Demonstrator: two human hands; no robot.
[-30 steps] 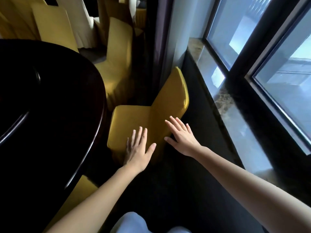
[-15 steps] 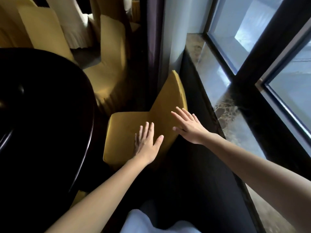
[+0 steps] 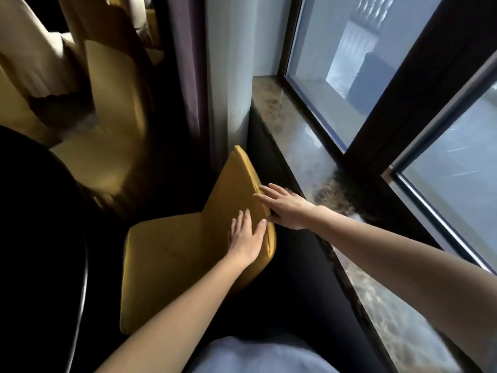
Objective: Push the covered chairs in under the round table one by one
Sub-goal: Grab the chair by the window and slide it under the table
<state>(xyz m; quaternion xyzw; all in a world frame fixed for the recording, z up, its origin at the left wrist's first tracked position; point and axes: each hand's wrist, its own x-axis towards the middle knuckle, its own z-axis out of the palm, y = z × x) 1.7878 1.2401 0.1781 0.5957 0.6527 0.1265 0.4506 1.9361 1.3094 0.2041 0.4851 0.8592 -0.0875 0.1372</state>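
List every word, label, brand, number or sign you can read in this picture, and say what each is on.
None can be read. The yellow chair cover, the dark round table, the stone windowsill and the window frame show no print, tag or number. The building outside is too blurred to show any sign.

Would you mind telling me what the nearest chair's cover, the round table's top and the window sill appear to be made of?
Chair cover: mustard-yellow fabric, matte, snug, with a seam along its edge. Round table: dark, glossy, perhaps lacquered wood; its rim catches a highlight. Window sill: polished brown stone, likely marble, mottled and reflective.
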